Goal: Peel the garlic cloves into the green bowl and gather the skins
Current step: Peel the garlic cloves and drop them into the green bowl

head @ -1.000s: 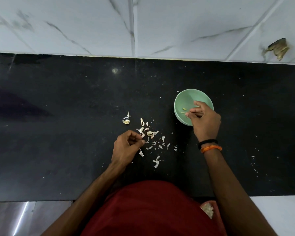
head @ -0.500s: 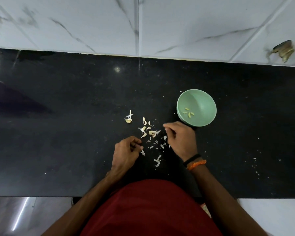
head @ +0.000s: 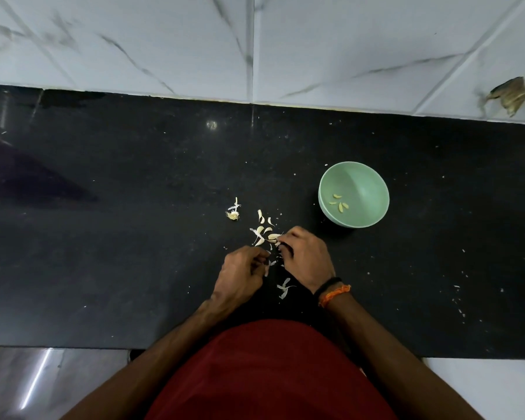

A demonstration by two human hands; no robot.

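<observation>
While 4 peeled cloves [head: 339,204] lie in the green bowl [head: 365,180], unpeeled cloves [head: 259,230] and skins [head: 284,287] remain scattered on the black desk [head: 103,268] just left of the bowl. One clove [head: 274,236] is pinched in the right hand's [head: 306,257] grip; the left hand's [head: 243,275] fingers are curled, contents indistinguishable. Light skins could be scattered by a hasty sweep, and a clove could be dropped short of the bowl.

Black stone counter [head: 103,268] under everything. Green bowl [head: 367,216] sits at about 2 o'clock from the garlic bits [head: 259,231] mid-counter, root tuft [head: 232,216] at their 9.
</observation>
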